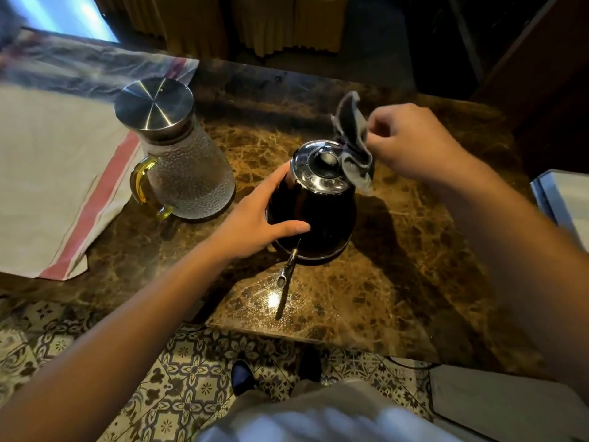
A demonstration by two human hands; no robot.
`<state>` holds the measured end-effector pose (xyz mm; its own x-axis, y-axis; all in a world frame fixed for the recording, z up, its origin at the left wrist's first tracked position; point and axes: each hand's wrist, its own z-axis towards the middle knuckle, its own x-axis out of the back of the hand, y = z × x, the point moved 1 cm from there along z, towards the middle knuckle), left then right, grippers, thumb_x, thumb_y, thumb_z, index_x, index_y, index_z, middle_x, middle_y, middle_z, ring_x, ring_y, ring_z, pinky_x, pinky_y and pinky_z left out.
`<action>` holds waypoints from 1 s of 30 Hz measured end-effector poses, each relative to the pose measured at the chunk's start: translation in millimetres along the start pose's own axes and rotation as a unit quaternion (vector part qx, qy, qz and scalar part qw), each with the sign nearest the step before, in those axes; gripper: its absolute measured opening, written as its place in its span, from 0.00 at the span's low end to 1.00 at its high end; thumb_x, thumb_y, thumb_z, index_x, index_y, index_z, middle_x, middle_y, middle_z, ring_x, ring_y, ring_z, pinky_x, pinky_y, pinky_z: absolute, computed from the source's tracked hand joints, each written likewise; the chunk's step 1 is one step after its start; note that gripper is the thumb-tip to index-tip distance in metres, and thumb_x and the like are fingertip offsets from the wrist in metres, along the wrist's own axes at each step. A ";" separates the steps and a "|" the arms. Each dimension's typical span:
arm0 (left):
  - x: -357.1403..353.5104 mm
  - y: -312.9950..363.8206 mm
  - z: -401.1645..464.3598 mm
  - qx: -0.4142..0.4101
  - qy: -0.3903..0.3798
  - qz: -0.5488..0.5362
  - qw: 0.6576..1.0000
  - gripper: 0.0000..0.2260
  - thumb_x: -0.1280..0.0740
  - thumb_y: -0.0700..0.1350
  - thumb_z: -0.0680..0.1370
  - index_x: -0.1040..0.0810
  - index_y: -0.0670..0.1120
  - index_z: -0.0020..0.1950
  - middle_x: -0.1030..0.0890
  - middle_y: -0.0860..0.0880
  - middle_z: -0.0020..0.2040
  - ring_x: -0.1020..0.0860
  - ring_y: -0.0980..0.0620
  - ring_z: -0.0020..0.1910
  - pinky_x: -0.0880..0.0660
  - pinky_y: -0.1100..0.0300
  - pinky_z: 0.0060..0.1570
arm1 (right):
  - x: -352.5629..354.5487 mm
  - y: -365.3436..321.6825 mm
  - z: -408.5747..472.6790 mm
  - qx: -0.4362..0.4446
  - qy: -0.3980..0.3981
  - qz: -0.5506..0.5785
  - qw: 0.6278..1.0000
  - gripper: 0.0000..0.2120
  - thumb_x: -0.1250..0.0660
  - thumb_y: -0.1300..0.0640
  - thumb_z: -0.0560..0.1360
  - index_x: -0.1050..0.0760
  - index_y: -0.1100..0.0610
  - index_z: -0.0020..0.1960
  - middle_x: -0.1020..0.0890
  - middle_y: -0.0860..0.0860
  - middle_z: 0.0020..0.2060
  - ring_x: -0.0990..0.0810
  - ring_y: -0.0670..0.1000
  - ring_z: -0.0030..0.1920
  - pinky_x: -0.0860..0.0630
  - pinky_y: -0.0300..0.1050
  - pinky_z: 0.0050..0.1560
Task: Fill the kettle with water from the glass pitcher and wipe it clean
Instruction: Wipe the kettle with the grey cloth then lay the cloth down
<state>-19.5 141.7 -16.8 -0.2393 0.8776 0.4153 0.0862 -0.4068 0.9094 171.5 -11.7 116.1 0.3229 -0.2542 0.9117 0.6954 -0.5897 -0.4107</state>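
Note:
A dark kettle (318, 212) with a shiny metal lid (320, 165) stands on the brown marble table (414, 266), its thin spout (287, 269) pointing toward me. My left hand (258, 215) wraps the kettle's left side and steadies it. My right hand (411, 141) pinches a grey cloth (353, 145) that hangs against the lid's right edge. To the left stands the textured glass pitcher (188, 173) with a steel lid (154, 103) and a yellow handle (141, 186); its lid is on.
A white cloth with red stripes (57, 186) covers the table's left part, beside the pitcher. A pale box edge (561, 199) shows at the right. The table's front edge lies near me, above a patterned tile floor (159, 378).

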 end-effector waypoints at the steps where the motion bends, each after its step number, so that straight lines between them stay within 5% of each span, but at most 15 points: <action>1: -0.8 0.1 0.0 -0.001 0.001 -0.004 1.000 0.44 0.24 0.54 0.75 0.45 0.53 0.84 0.34 0.57 0.80 0.35 0.61 0.78 0.35 0.64 0.75 | -1.3 5.3 -2.9 0.002 0.014 0.019 1.000 0.09 0.34 0.51 0.82 0.20 0.55 0.47 0.20 0.48 0.38 0.20 0.51 0.42 0.28 0.42 0.35; 5: -2.1 1.7 -0.8 -0.007 0.003 -0.013 1.000 0.43 0.24 0.51 0.75 0.44 0.52 0.84 0.33 0.57 0.80 0.34 0.62 0.77 0.35 0.69 0.72 | 9.9 -0.4 -1.0 0.069 0.111 0.193 0.972 0.11 0.32 0.50 0.81 0.20 0.58 0.54 0.18 0.49 0.45 0.19 0.49 0.45 0.21 0.54 0.47; 7: -1.2 0.9 0.4 -0.011 0.000 -0.005 1.000 0.42 0.24 0.52 0.75 0.42 0.52 0.83 0.33 0.56 0.80 0.34 0.60 0.77 0.34 0.67 0.73 | 10.0 -15.9 5.6 0.133 0.096 0.215 0.963 0.09 0.32 0.50 0.80 0.20 0.55 0.55 0.18 0.46 0.45 0.19 0.45 0.46 0.21 0.50 0.48; 10: -1.8 -0.8 0.1 0.010 -0.001 0.003 1.000 0.38 0.24 0.56 0.74 0.37 0.50 0.80 0.30 0.55 0.77 0.30 0.63 0.74 0.31 0.67 0.71 | -6.3 -36.4 10.0 0.207 0.014 0.125 0.970 0.10 0.33 0.50 0.81 0.18 0.50 0.58 0.17 0.41 0.49 0.19 0.39 0.51 0.22 0.39 0.53; 13: -1.2 0.9 -0.4 0.021 0.008 0.009 1.000 0.40 0.24 0.61 0.73 0.36 0.50 0.79 0.26 0.56 0.72 0.28 0.63 0.71 0.29 0.66 0.69 | -26.0 -34.9 2.7 0.216 -0.044 0.100 0.970 0.12 0.34 0.49 0.82 0.17 0.49 0.61 0.15 0.41 0.53 0.18 0.39 0.54 0.22 0.41 0.57; 18: -1.2 3.7 0.1 0.001 -0.002 0.014 1.000 0.39 0.25 0.54 0.76 0.41 0.49 0.82 0.28 0.55 0.75 0.30 0.60 0.75 0.31 0.63 0.72 | -43.2 -21.2 -25.1 0.256 0.112 0.001 0.960 0.14 0.35 0.46 0.81 0.19 0.46 0.63 0.17 0.42 0.62 0.27 0.50 0.72 0.39 0.61 0.77; 22: -0.8 0.6 -0.3 0.022 0.005 0.015 1.000 0.40 0.25 0.54 0.76 0.41 0.50 0.83 0.28 0.57 0.75 0.30 0.63 0.74 0.32 0.67 0.71 | -50.8 -13.0 -51.1 0.298 0.197 -0.001 0.934 0.10 0.30 0.53 0.79 0.15 0.51 0.60 0.17 0.46 0.64 0.26 0.57 0.72 0.40 0.67 0.75; 26: -2.9 2.4 -1.5 0.032 0.015 0.018 0.999 0.34 0.26 0.55 0.74 0.37 0.55 0.76 0.28 0.66 0.68 0.30 0.75 0.66 0.32 0.76 0.63 | -50.2 -2.0 -73.0 0.326 0.192 -0.038 0.925 0.09 0.31 0.52 0.81 0.15 0.51 0.58 0.16 0.46 0.62 0.26 0.59 0.72 0.43 0.71 0.76; 30: -2.0 3.8 -0.3 0.017 0.003 0.014 1.000 0.40 0.25 0.51 0.76 0.43 0.52 0.83 0.32 0.60 0.77 0.34 0.68 0.75 0.35 0.72 0.70 | -28.6 9.7 -74.1 0.275 0.201 -0.027 0.940 0.07 0.31 0.54 0.79 0.16 0.53 0.54 0.15 0.47 0.52 0.23 0.55 0.65 0.39 0.64 0.76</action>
<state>-19.0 138.4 -14.2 -0.2424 0.8645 0.4403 0.1267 -0.4218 0.8978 121.5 -66.9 87.0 0.0856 -0.5702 0.8171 0.9659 -0.1536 -0.2084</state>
